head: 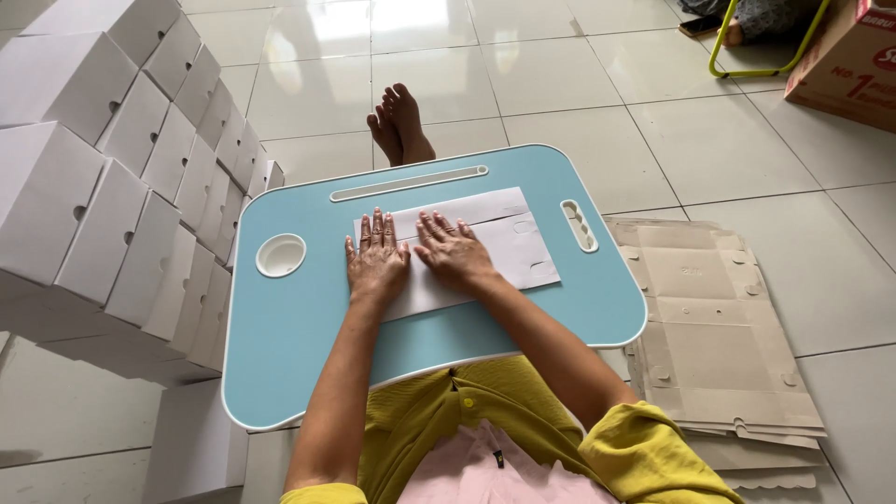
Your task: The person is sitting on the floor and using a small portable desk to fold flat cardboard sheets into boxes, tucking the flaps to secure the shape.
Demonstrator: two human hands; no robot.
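On blue tray [299, 345], white carton blank [504, 245] lengthwise left-right, hands [415, 257] flat

Bright, even daylight. Strong glare patch on the glossy pale tiled floor [345, 23] at top centre, so the source is ahead of the wearer. Shadows soft: faint ones under the hands and beneath the light-blue plastic lap desk [280, 345]. Focus sharp throughout, no motion blur. Wide-angle bend at edges; the stacked white cardboard boxes [103, 177] on the left lean.

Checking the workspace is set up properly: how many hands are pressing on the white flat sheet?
2: the left hand and right hand lie flat, side by side, on the white sheet atop the blue lap table.
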